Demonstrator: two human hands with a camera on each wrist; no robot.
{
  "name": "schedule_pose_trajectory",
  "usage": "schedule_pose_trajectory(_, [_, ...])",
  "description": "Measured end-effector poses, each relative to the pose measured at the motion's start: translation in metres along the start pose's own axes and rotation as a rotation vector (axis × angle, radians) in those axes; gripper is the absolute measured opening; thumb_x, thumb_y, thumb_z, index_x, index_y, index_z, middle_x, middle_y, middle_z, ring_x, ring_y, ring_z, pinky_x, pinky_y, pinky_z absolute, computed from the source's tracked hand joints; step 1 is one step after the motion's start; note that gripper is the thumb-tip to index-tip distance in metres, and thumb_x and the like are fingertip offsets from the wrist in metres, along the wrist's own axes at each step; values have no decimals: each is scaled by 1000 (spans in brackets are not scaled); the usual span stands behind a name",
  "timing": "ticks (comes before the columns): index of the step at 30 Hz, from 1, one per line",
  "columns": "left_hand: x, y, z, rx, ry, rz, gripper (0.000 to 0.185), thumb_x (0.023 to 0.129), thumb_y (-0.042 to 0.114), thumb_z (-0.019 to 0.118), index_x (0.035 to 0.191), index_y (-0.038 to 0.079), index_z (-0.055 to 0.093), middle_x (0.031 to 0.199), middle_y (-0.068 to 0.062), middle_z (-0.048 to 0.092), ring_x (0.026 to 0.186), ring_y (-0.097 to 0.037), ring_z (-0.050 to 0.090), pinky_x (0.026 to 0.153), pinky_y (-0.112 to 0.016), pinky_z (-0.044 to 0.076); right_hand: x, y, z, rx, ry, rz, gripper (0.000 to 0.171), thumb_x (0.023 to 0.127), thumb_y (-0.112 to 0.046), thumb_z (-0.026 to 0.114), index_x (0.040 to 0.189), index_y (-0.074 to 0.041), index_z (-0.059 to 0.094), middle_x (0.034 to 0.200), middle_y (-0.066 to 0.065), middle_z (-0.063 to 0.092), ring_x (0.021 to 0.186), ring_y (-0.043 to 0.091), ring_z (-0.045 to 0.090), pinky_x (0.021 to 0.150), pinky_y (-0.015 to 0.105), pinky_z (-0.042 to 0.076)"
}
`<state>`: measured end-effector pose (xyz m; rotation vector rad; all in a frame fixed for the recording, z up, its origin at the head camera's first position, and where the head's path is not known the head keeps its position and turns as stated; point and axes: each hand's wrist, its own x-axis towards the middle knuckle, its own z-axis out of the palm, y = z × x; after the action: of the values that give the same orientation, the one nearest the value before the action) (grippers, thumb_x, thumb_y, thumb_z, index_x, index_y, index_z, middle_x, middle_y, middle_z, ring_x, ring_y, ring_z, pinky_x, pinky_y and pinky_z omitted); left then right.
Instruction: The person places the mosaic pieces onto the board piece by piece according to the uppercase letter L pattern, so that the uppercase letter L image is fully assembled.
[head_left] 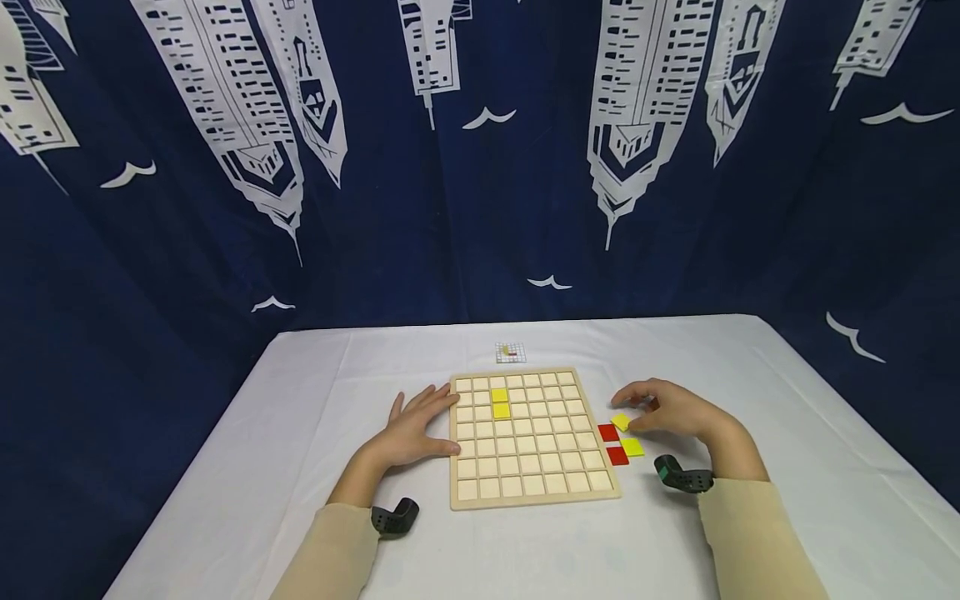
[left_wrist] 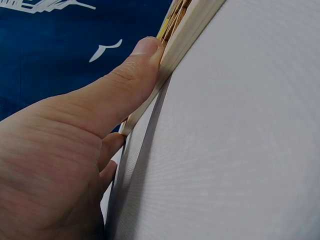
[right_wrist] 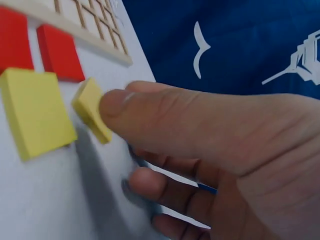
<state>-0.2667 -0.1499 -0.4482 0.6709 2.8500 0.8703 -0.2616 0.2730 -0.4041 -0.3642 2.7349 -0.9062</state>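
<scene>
My right hand (head_left: 675, 408) pinches a yellow square tile (head_left: 621, 422) beside the right edge of the wooden grid board (head_left: 536, 503). In the right wrist view the thumb lies against this tilted tile (right_wrist: 91, 107), and a shadow falls beneath it. Next to it lie another yellow tile (head_left: 632, 447) and two red tiles, one nearer the back (head_left: 608, 432) and one nearer the front (head_left: 618, 456). My left hand (head_left: 408, 433) rests at the board's left edge with fingers spread, its thumb (left_wrist: 135, 70) touching the frame. Two yellow tiles (head_left: 500, 403) sit in neighbouring cells of the board.
A small printed grid card (head_left: 511, 353) with coloured squares lies behind the board. White cloth covers the table (head_left: 360, 375). A dark blue curtain (head_left: 450, 233) with white building and bird prints hangs behind. Each wrist wears a black band.
</scene>
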Motion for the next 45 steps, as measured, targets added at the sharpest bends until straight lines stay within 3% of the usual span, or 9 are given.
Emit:
schedule_pose_trajectory(8, [1, 0, 0, -2, -1, -3, 86, 72, 47, 79, 146, 24, 42, 160, 3, 25, 151, -25, 13, 117, -61, -11, 0, 9, 7, 7, -2, 33, 37, 77, -13, 76, 111, -24, 68, 117, 6, 59, 99, 22, 47, 80, 29, 42])
schedule_pose_trajectory(12, [0, 1, 0, 0, -6, -9, 86, 72, 48, 79, 146, 24, 41, 160, 3, 25, 151, -25, 13, 117, -61, -12, 2, 10, 10, -2, 13, 33, 33, 78, -11, 75, 106, -25, 69, 115, 7, 57, 100, 23, 47, 85, 34, 43])
schedule_pose_trajectory(22, [0, 0, 0, -1, -9, -6, 87, 73, 48, 78, 147, 24, 40, 160, 6, 24, 151, -24, 12, 117, -61, -12, 5, 10, 12, 11, 46, 43, 24, 80, -13, 74, 103, -19, 69, 111, 8, 60, 100, 25, 50, 93, 44, 45])
schedule_pose_trajectory(28, [1, 0, -1, 7, -15, -19, 87, 72, 50, 78, 147, 25, 40, 160, 6, 23, 151, -24, 12, 117, -61, -11, 10, 8, 12, 3, 82, 5, 21, 82, -15, 73, 102, -16, 69, 103, 3, 65, 95, 20, 52, 86, 36, 45])
schedule_pose_trajectory(38, [3, -2, -1, 0, -21, -6, 89, 72, 52, 77, 147, 24, 39, 161, 5, 22, 151, -25, 11, 117, -60, -12, 17, -20, 14, 35, 160, 15, 23, 83, -17, 72, 105, -13, 69, 100, 6, 64, 80, 19, 54, 68, 27, 48])
schedule_pose_trajectory(45, [2, -1, -2, -17, -21, -11, 89, 71, 51, 77, 147, 23, 40, 161, 6, 23, 152, -24, 10, 117, -60, -14, 21, -41, 18, 10, 212, -64, 21, 84, -17, 72, 104, -15, 69, 105, 6, 67, 84, 19, 56, 70, 27, 49])
